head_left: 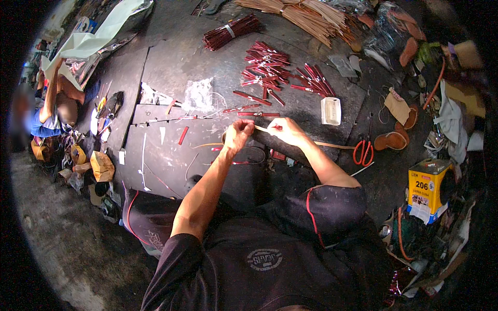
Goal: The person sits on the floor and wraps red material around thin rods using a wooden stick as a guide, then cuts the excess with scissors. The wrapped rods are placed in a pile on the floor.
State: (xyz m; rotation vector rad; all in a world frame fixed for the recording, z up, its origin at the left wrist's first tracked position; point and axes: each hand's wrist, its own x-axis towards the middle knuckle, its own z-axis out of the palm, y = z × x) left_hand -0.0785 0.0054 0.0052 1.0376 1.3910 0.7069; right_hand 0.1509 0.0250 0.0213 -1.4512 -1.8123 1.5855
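Both hands were seen closed on one thin tan strip [262,128] above the dark counter [171,67]: the left hand [238,135] was pinched shut on its near end, the right hand [287,130] was gripped around it by the red tip, and its long tail was trailed off toward the red-handled scissors [363,152]. A good share was judged already done, going by the pile of finished red pieces [270,65] laid out beyond the hands. Plenty was judged left, with a bundle of tan strips [306,14] and a tied dark red bundle [231,31] untouched at the far edge.
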